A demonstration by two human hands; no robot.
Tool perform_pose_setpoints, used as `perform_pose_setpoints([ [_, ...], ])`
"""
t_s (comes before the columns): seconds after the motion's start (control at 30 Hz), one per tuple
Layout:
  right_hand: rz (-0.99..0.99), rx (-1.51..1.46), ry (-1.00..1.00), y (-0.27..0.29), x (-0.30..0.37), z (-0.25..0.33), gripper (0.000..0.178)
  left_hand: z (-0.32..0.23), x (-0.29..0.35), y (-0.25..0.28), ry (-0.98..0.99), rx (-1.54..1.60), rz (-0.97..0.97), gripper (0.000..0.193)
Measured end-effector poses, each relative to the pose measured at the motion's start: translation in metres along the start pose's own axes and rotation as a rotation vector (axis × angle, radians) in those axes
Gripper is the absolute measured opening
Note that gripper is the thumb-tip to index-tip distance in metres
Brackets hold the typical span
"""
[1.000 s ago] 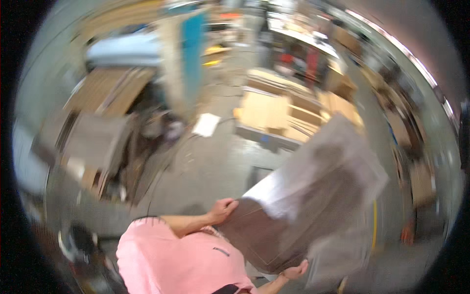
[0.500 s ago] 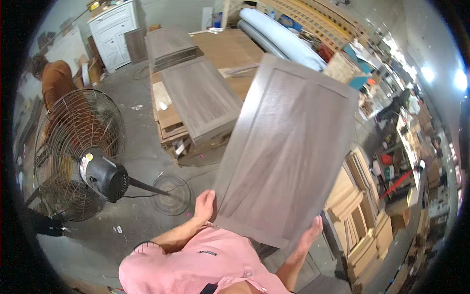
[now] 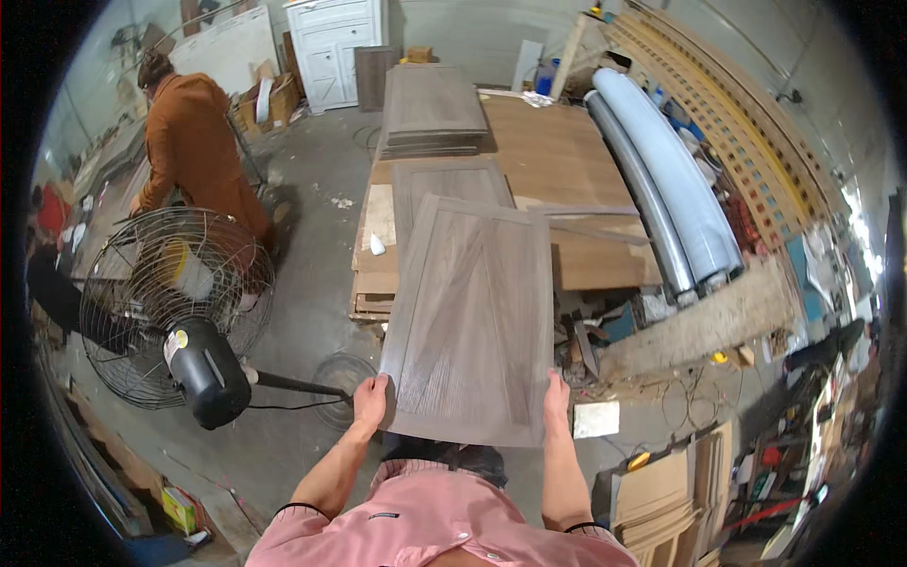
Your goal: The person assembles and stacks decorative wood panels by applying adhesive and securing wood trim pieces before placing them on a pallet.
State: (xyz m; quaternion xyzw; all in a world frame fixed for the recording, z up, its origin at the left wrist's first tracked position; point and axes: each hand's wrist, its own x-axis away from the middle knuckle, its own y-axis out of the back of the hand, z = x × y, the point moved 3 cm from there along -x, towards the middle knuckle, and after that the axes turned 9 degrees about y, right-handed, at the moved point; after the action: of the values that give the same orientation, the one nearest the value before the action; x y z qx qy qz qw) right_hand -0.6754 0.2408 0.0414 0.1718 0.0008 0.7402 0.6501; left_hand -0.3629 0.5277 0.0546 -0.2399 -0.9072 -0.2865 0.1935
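Note:
Between my two hands I hold a grey-brown wooden cabinet door point(image 3: 470, 326) with a raised frame around its panel. My left hand point(image 3: 370, 402) grips its left edge near the bottom corner, and my right hand point(image 3: 556, 395) grips the right edge at about the same height; fingers curl out of sight behind it. The far end of the held door overlaps a similar door point(image 3: 449, 181) lying on the worktable point(image 3: 567, 142). Beyond that one, a stack of matching doors point(image 3: 435, 102) sits at the table's far left.
A black pedestal fan point(image 3: 203, 364) stands at my left, with a person in brown point(image 3: 194, 142) working behind it. Large rolls of film point(image 3: 675, 170) lie along the table's right side. Cut boards point(image 3: 661, 506) stand at the lower right. A white cabinet point(image 3: 331, 52) is at the back.
The door in my hands has swung left and tipped lower, its far end now over the door on the table. My view has turned toward the worktable.

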Motion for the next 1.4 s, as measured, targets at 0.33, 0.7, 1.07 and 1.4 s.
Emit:
perform_pose_setpoints([
  [0.33, 0.19, 0.505, 0.117, -0.086, -0.139, 0.023, 0.048, -0.045, -0.102, -0.042, 0.093, -0.059, -0.042, 0.058],
  [0.7, 0.155, 0.843, 0.709, -0.124, -0.15, 0.049, 0.042, -0.144, -0.262, -0.026, -0.021, -0.435, 0.019, 0.043],
  [1.07, 0.349, 0.706, 0.467, -0.148, -0.054, 0.092, 0.034, -0.122, -0.44, -0.069, 0.098, -0.292, -0.235, 0.043],
  [1.4, 0.523, 0.365, 0.24, -0.179, -0.1, 0.107, 0.029, -0.169, -0.249, -0.066, -0.015, 0.541, -0.069, 0.017],
])
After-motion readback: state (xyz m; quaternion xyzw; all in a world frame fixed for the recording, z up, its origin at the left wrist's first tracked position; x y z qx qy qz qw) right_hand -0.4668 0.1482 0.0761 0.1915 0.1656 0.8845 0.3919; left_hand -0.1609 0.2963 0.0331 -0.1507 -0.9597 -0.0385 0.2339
